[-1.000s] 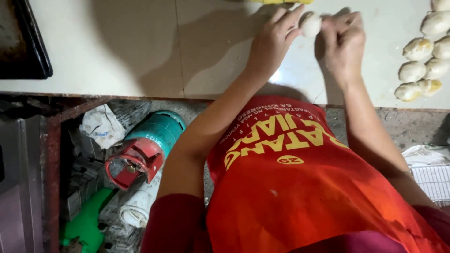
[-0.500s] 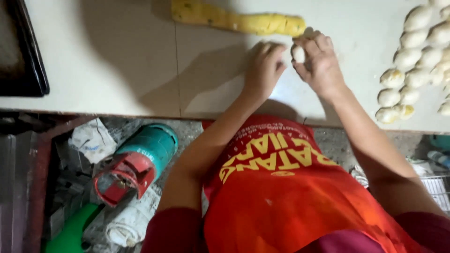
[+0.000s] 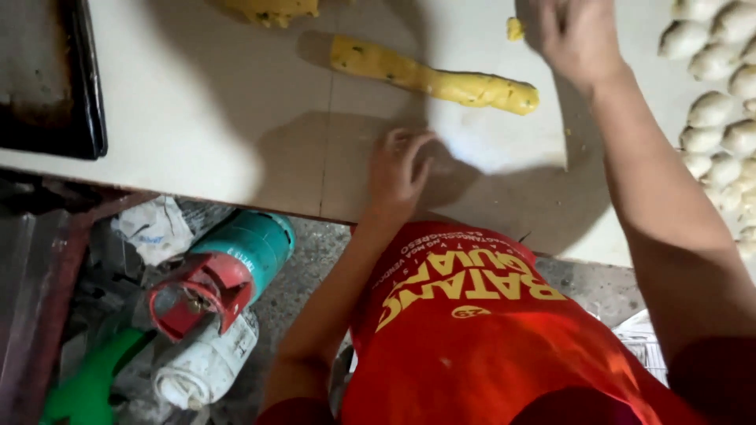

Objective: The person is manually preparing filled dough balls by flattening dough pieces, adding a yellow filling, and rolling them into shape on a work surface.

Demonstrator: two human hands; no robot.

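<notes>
Yellow dough roll (image 3: 433, 77), flecked green, lies on the pale surface (image 3: 197, 118), long axis running upper left to lower right, thicker end toward the right. Left hand (image 3: 402, 169) rests flat and open just below it, not touching. Right hand (image 3: 579, 35) reaches past the roll's right end, beside a small yellow piece (image 3: 514, 29); its grip cannot be told. White dough balls (image 3: 709, 110) crowd the right edge. Judgement: pieces are best pinched evenly from the near end.
</notes>
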